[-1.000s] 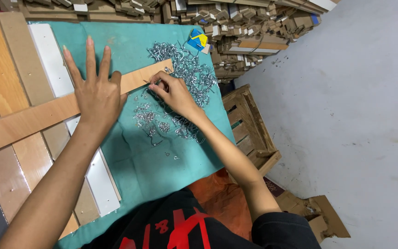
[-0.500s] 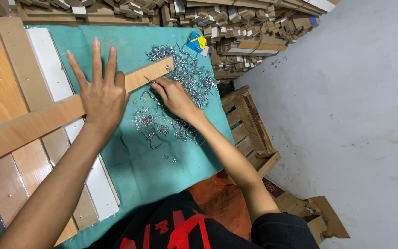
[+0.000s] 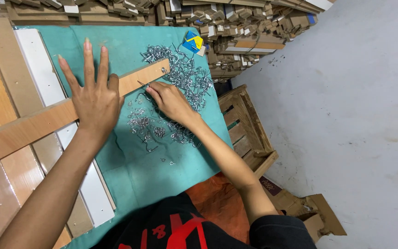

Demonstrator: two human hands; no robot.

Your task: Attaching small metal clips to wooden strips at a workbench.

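Hands on a wooden strip over green cloth

Left hand (image 3: 96,99) lies flat and open on the wooden strip (image 3: 47,120); right hand (image 3: 169,99) pinches a metal hook (image 3: 143,84) at the strip's edge, beside the hook pile (image 3: 185,76).

Left hand (image 3: 95,99) flat, palm down, fingers spread wide, arm stretched straight. Right hand (image 3: 167,100) curled, fingertips pinched together, elbow bent.

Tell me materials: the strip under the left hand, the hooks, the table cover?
Strip: looks like wood or laminated board, matte brown with grain-like streaks.
Hooks: metal, probably plated steel wire, shiny silver glints.
Table cover: teal cloth, perhaps felt, matte with soft creases.
The left hand presses the strip; the right hand pinches a hook.
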